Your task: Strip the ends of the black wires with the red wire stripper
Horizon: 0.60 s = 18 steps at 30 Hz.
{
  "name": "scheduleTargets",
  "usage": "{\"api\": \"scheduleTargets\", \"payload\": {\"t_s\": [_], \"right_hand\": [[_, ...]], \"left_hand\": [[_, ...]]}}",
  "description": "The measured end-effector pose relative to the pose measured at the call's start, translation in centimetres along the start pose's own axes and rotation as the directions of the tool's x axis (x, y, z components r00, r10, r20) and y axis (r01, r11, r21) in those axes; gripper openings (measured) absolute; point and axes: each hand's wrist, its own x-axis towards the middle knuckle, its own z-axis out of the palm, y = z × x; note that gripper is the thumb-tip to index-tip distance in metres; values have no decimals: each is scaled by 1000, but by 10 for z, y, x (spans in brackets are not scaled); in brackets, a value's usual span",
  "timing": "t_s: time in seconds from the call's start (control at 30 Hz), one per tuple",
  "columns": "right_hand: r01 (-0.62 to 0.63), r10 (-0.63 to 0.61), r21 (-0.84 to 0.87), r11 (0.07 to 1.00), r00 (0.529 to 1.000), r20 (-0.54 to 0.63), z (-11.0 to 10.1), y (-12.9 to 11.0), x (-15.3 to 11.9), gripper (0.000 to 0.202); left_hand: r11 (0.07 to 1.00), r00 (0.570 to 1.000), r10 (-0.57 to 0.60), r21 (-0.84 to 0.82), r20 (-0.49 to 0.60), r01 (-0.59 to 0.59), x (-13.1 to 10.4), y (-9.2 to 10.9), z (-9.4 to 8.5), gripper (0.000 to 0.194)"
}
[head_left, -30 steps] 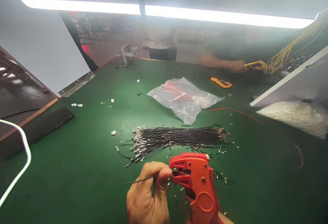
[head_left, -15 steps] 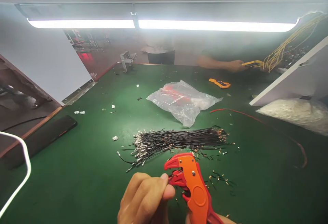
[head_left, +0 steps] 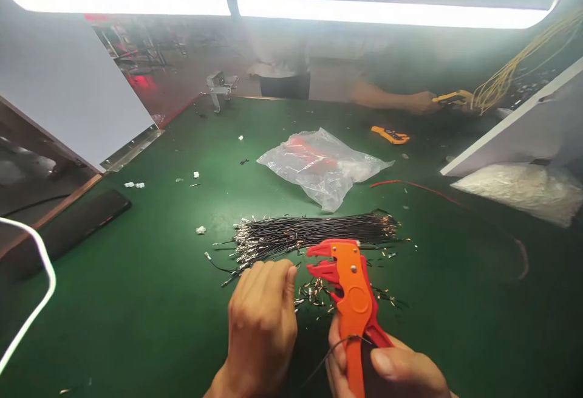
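**A:** What are your fingers doing right now?

**B:** Your right hand is clenched around the handles of the orange wire stripper, thumb pressed on the near handle. The tool stands nearly upright, its red jaws parted and pointing away from you. A thin black wire loops out beside that hand's fingers; I cannot tell whether they pinch it.

**A:** And your left hand?

**B:** Your left hand sits just left of the stripper, knuckles up, fingers curled down toward the desk. Whether they grip anything I cannot tell; the fingertips are hidden.

**A:** What lies around the stripper?

**B:** Just beyond its jaws lies the bundle of black wires, stretched left to right, metal terminals fanned out at its left end. Small loose offcuts are scattered between your hands and to the right of the tool. Farther beyond the bundle lies a clear plastic bag with something red inside. A red wire runs along the desk beyond and to the right of the stripper.

**A:** Anyone else?

**B:** At the far edge, well beyond the stripper and to its right, another person's hand holds a yellow tool, with a second yellow tool lying nearer. Far left of the stripper rests a black bar.
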Motion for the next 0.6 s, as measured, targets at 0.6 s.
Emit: {"api": "scheduleTargets", "payload": {"t_s": [0.6], "right_hand": [[150,-150,27,988,989,11,-6,-5,-5,26]], "left_hand": [[954,761,-174,300,625,-28,-13,36,8,20]]}}
